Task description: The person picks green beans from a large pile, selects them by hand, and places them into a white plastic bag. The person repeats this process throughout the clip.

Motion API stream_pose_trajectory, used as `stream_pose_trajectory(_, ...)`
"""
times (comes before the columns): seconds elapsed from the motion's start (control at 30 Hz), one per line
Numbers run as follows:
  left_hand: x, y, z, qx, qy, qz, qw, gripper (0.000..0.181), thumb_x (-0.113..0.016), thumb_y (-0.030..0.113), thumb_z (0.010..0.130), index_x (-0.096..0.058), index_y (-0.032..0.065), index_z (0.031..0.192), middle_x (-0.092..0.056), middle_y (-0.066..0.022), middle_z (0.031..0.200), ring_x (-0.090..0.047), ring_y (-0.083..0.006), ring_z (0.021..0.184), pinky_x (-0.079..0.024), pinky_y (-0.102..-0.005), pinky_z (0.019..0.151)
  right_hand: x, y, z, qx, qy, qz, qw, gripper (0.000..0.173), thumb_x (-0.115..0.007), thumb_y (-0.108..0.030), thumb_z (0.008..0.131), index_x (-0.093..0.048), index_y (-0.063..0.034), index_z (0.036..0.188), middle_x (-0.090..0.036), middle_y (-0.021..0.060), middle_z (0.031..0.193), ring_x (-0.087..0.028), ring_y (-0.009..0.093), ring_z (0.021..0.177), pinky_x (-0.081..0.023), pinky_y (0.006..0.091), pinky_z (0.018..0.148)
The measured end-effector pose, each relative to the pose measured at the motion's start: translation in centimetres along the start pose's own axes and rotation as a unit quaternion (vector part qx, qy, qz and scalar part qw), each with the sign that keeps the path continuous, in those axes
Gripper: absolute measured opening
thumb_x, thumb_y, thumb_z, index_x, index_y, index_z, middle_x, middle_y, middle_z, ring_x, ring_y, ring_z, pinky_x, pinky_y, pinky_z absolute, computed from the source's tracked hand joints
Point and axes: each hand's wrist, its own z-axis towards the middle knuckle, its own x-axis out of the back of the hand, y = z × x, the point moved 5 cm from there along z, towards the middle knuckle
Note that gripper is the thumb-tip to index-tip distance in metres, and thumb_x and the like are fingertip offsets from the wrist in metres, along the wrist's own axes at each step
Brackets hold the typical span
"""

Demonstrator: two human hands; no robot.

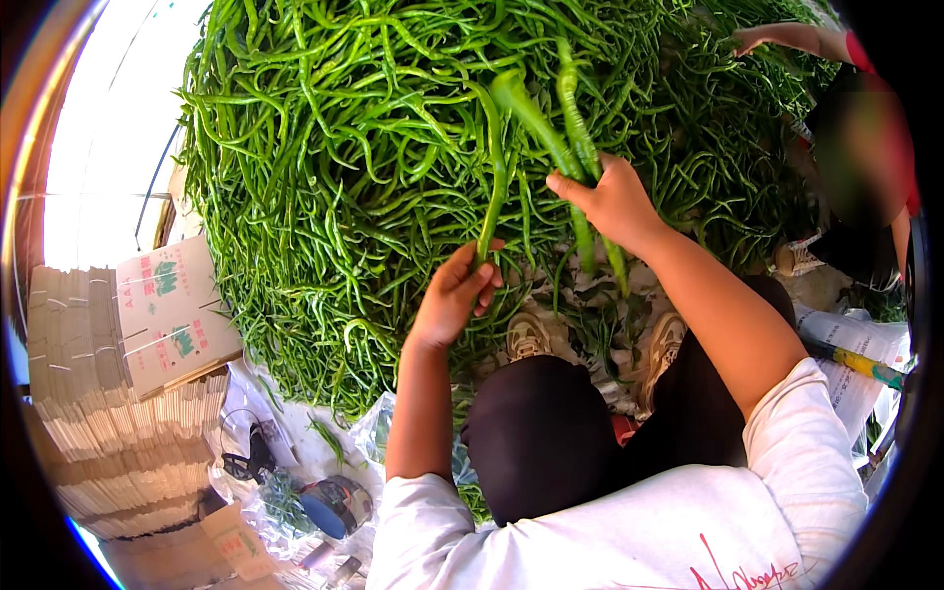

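Observation:
A long green chili pepper (495, 166) stands up from my left hand (457, 295), pinched near its lower end between thumb and fingers. To its right, my right hand (619, 203) grips a few long chili peppers (577, 122) at about mid-length; their ends stick out above and below the fist. One of these is blurred at its upper end. Just beyond both hands rises a large heap of green chili peppers (332, 162), tangled together. My right palm and part of the peppers inside it are hidden.
Bundled flattened cardboard boxes (133, 442) are stacked at left, a printed carton (177, 310) leaning on top. Another person's hand (752, 38) reaches to the heap at upper right. Clear plastic bags (287, 509) lie at lower left. My shoes (529, 335) stand at the heap's near edge.

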Motion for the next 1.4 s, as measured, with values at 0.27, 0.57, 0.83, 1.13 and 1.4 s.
stream_pose_trajectory(0.27,-3.9,-4.7,1.1,0.051,-0.166,-0.121,0.977,0.037,-0.043,0.024,0.102,-0.046,0.0025,0.132,-0.046,0.001,0.075,-0.04,-0.0068,0.06,-0.033,-0.0206,0.051,-4.1,1.1,-0.7,-0.098,-0.074,0.525,0.842,0.022,-0.069,-0.01,0.086,-0.061,-0.0013,0.104,-0.066,0.0109,0.096,-0.064,0.021,0.081,-0.055,0.037,0.074)
stream_pose_trajectory(0.57,1.0,-13.9,10.9,0.025,-0.023,0.193,0.981,0.045,-0.054,0.031,0.097,-0.051,-0.0022,0.128,-0.065,-0.0109,0.103,-0.063,-0.018,0.082,-0.054,-0.0365,0.073,7.3,0.8,0.5,-0.036,0.148,0.314,0.937,0.033,-0.07,-0.008,0.081,-0.059,-0.0024,0.112,-0.064,0.0071,0.086,-0.062,0.016,0.073,-0.05,0.0316,0.072)
stream_pose_trajectory(0.83,3.1,-21.2,20.6,0.069,0.169,0.403,0.897,0.031,-0.062,0.027,0.091,-0.056,0.0012,0.107,-0.067,-0.0159,0.087,-0.063,-0.0363,0.072,-0.049,-0.0475,0.065,5.7,1.1,1.4,-0.042,0.104,0.321,0.941,0.026,-0.068,-0.004,0.081,-0.059,0.0,0.105,-0.061,0.0049,0.083,-0.06,0.015,0.07,-0.046,0.0282,0.069)
stream_pose_trajectory(1.13,0.6,-10.1,9.0,0.128,-0.076,-0.114,0.982,0.03,-0.056,0.029,0.095,-0.06,0.0014,0.106,-0.055,-0.0012,0.067,-0.046,-0.0073,0.056,-0.035,-0.0204,0.051,3.6,3.5,1.7,-0.029,0.005,0.07,0.997,0.03,-0.066,-0.008,0.077,-0.062,0.0001,0.106,-0.064,0.0072,0.079,-0.062,0.016,0.073,-0.049,0.0326,0.071)
stream_pose_trajectory(1.4,-2.2,-1.8,6.6,0.092,-0.292,-0.095,0.947,0.038,-0.048,0.03,0.098,-0.062,-0.0032,0.11,-0.065,-0.0104,0.075,-0.049,-0.0095,0.051,-0.032,-0.0203,0.042,-3.6,2.0,-1.6,0.079,-0.19,-0.15,0.967,0.041,-0.069,-0.014,0.077,-0.056,-0.0022,0.115,-0.067,0.0176,0.095,-0.066,0.032,0.087,-0.051,0.037,0.083)
